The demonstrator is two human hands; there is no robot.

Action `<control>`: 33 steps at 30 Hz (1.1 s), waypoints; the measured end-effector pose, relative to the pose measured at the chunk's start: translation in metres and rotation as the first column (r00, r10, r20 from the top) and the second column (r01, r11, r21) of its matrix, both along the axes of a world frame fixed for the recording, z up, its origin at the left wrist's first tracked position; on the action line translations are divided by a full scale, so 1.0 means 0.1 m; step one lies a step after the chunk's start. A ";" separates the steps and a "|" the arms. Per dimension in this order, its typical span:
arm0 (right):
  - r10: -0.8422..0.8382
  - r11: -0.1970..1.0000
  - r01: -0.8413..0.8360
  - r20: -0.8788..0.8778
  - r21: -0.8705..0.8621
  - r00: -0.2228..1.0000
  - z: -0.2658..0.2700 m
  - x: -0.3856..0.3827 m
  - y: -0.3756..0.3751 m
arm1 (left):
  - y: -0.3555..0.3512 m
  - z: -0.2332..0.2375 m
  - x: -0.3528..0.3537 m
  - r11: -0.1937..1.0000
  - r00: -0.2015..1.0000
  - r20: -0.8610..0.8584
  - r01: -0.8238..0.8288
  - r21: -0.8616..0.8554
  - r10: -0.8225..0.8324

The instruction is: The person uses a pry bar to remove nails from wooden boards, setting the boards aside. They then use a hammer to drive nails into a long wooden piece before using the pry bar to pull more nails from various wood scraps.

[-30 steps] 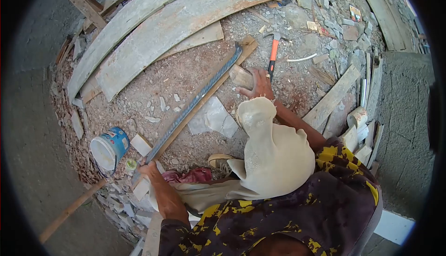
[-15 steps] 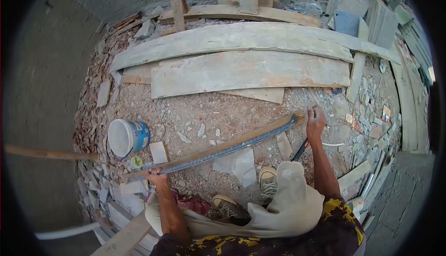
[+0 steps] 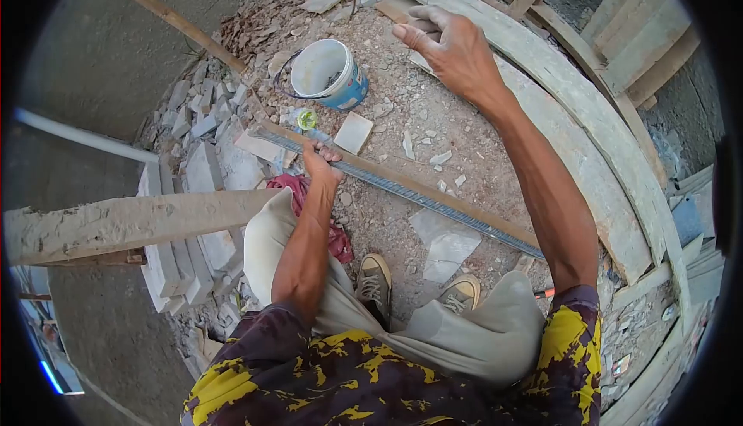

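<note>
My left hand (image 3: 321, 161) is closed around a long wooden strip (image 3: 402, 180) and a blue-grey ribbed metal strip (image 3: 441, 207) that lies along it. Both slant from upper left down to the right, where my right forearm hides their far end. Raised above the ground near the boards, my right hand (image 3: 453, 47) has loosely curled fingers with the thumb apart, and nothing shows in it. Past my left hand are a square tile piece (image 3: 354, 133), a small yellow-green roll (image 3: 306, 119) and a blue-and-white bucket (image 3: 344, 93).
Long pale boards (image 3: 573, 171) curve along the right. Stacked blocks (image 3: 205, 174) and a timber beam (image 3: 147, 222) are at the left. A broken flat slab (image 3: 445, 244) lies by my shoes (image 3: 374, 283). Rubble covers the ground; a red-tipped tool (image 3: 546, 293) is partly hidden.
The view has turned left. My right hand has left the right end of the strips and risen towards the boards. My left hand stays gripping the strips near their left end.
</note>
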State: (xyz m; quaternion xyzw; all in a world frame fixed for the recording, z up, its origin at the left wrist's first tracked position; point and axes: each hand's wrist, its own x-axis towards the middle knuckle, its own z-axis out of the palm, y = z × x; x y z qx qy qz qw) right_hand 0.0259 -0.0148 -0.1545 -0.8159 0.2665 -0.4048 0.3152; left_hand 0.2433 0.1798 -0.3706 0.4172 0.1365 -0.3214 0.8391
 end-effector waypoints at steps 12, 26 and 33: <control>0.112 0.953 0.020 -0.412 0.302 0.904 -1.66 -1.40 1.04 | -0.53 1.59 -0.54 0.854 0.836 0.461 0.450 -0.263 -0.298; -0.511 0.815 0.335 0.312 0.474 0.801 -0.08 -3.16 1.33 | -0.30 -0.85 -1.14 0.087 -0.793 -0.139 -0.235 0.968 -0.593; -0.512 0.841 0.332 0.427 0.427 0.745 0.14 -3.87 1.92 | -0.26 -0.49 -1.64 0.240 -0.778 -0.021 -0.220 0.945 -0.628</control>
